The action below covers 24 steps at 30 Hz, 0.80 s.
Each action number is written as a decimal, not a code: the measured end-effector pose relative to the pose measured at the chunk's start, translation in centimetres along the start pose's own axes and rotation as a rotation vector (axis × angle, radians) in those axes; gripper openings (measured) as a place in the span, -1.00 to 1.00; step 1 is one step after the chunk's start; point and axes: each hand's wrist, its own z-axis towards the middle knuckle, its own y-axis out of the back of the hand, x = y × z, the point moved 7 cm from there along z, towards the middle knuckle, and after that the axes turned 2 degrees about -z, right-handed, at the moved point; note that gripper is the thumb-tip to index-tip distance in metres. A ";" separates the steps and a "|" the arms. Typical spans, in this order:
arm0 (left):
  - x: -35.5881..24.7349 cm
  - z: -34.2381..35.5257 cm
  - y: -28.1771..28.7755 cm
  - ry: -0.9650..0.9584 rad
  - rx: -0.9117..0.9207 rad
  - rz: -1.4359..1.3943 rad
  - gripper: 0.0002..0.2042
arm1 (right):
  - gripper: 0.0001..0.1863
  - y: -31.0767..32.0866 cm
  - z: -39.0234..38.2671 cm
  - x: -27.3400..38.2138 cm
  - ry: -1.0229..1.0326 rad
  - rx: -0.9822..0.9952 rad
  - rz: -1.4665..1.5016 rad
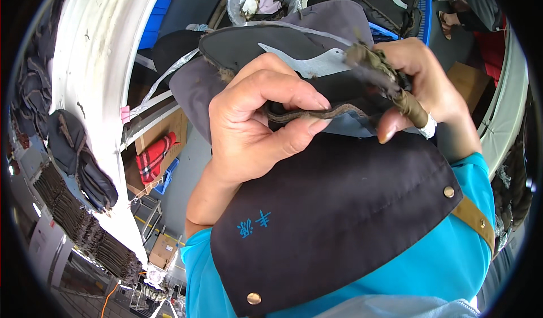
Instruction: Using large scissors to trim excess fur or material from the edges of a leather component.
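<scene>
My left hand point(240, 123) is closed in a pinch, thumb and fingertips gripping the fuzzy brown edge point(339, 111) of a dark grey fabric piece point(243, 45). A pale grey curved shape point(317, 64) shows on that fabric. Close by on the right, my right hand point(424, 77) is closed round a slim tool wrapped in olive-brown material point(412, 107), with a white bit at its lower end. Its upper end is blurred, so I cannot tell its kind. More grey fabric point(195, 94) hangs beyond the hands, over my dark apron point(334, 205).
Left stands a long white work surface point(85, 86), with dark fabric pieces point(79, 154) and a row of brown-edged pieces point(85, 227) beyond it. A waste bin point(232, 7) is ahead. Blue crate point(424, 21), another person's foot point(445, 26) at upper right; red plaid cloth point(154, 158) lower left.
</scene>
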 end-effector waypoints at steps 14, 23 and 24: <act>0.3 -0.2 -0.3 0.020 0.001 -0.009 -0.78 | -0.50 2.6 -1.8 3.5 0.163 -0.068 -0.859; 0.4 -0.3 -0.2 0.044 -0.037 -0.026 -0.76 | -0.45 2.5 -2.1 5.0 0.267 -0.224 -1.005; 0.4 -0.3 -0.2 0.044 -0.037 -0.026 -0.76 | -0.44 2.5 -2.1 5.0 0.260 -0.239 -1.008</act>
